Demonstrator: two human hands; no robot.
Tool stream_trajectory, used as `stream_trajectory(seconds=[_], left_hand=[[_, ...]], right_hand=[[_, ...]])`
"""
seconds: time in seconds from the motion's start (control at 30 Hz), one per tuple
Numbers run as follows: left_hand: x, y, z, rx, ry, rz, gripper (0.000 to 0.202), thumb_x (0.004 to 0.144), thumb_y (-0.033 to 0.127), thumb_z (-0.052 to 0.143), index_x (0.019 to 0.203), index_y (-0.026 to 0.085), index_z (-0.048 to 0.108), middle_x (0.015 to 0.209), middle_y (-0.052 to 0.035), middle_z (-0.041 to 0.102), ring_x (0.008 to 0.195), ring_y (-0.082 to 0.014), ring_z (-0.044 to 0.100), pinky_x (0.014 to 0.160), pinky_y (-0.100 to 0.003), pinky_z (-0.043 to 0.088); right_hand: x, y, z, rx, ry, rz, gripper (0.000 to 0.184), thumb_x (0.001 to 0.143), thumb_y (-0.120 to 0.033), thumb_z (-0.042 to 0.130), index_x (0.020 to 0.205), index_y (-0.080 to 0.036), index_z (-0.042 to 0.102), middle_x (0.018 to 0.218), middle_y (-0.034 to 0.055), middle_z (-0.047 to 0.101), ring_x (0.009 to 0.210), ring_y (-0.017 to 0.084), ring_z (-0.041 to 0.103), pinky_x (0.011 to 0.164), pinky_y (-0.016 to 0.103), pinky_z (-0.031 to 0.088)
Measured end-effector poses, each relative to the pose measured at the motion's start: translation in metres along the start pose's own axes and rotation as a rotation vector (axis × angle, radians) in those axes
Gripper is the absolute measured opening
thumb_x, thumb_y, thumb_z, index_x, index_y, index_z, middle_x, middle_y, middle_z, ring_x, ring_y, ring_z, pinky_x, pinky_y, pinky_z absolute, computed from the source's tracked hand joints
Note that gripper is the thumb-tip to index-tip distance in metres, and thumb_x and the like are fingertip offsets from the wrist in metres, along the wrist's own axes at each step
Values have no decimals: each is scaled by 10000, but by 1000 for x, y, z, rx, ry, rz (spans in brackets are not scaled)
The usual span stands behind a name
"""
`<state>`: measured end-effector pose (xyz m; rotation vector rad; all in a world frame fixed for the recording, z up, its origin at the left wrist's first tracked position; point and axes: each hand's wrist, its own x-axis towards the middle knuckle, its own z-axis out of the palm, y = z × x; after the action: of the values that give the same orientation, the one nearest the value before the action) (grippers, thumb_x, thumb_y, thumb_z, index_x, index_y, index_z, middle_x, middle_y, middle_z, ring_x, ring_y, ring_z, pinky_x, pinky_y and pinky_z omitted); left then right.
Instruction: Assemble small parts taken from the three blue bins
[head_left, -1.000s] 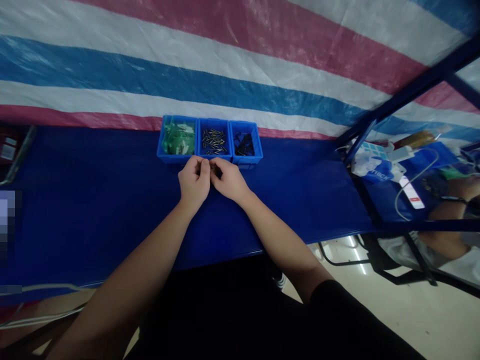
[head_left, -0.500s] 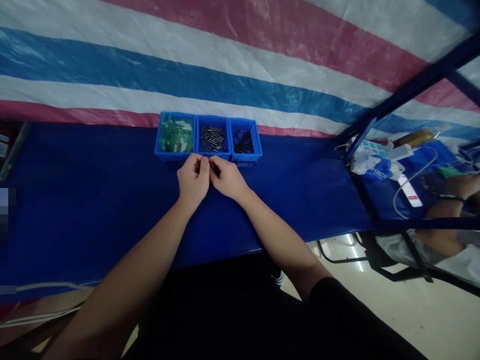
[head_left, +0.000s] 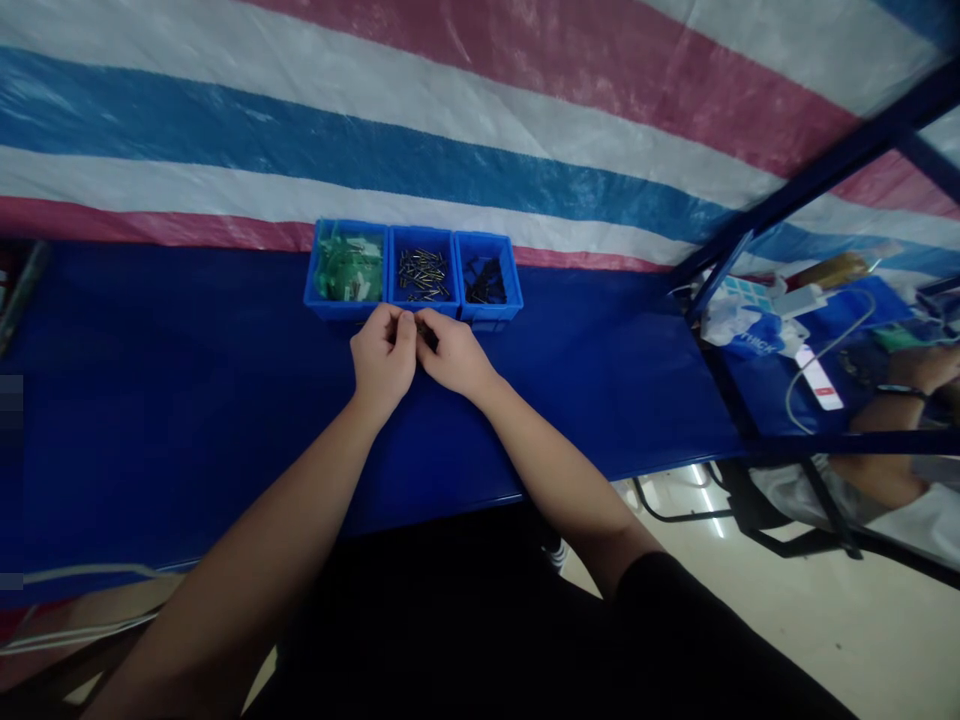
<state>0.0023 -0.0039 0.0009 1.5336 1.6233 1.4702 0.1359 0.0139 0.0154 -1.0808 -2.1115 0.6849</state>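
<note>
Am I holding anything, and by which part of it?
Probably: something small and dark shows between your left hand and right hand, but the fingers hide what it is and where it's held.

View blocked where the left hand [head_left: 381, 352] and right hand [head_left: 455, 352] meet
Whatever lies between is covered; dark pieces [head_left: 487, 285] in the rightmost bin [head_left: 491, 312] are too small to name; a co-worker [head_left: 886, 413] is cut off at right.

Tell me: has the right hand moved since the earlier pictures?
No: the right hand shows no clear shift in any direction against the middle blue bin.
</note>
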Motion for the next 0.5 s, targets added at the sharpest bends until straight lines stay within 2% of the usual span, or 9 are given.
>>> stream_trajectory(seconds=[0.5], left_hand=[[0,-2,1,-12,0,-7,273,957,394,544,785,185,580,665,19,595,605,-87,529,623,-232,405]], right_hand=[[1,0,-1,19,3,3,70,963,-220,504,955,-199,570,861,18,636,775,150,587,729,286,459]])
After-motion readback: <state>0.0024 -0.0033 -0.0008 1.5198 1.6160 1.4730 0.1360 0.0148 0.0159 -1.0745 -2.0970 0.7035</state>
